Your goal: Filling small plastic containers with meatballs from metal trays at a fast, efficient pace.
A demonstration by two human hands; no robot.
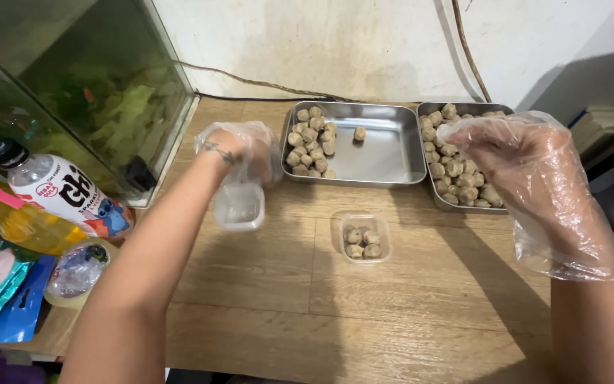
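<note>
Gloved, the right hand [527, 167] hovers half-open and empty at three o'clock over a steel tray [440, 192] of dough balls. At nine o'clock the left hand [239, 146] grips an empty clear tub [239, 206]. Between them sit a filled tub [363, 238] and a second tray [385, 153]; bottles [51, 199] stand far left.

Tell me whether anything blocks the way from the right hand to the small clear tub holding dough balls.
Nothing visible does. The gloved right hand hovers over the right steel tray of dough balls; the small clear plastic tub sits on bare wooden table below-left of it.
</note>
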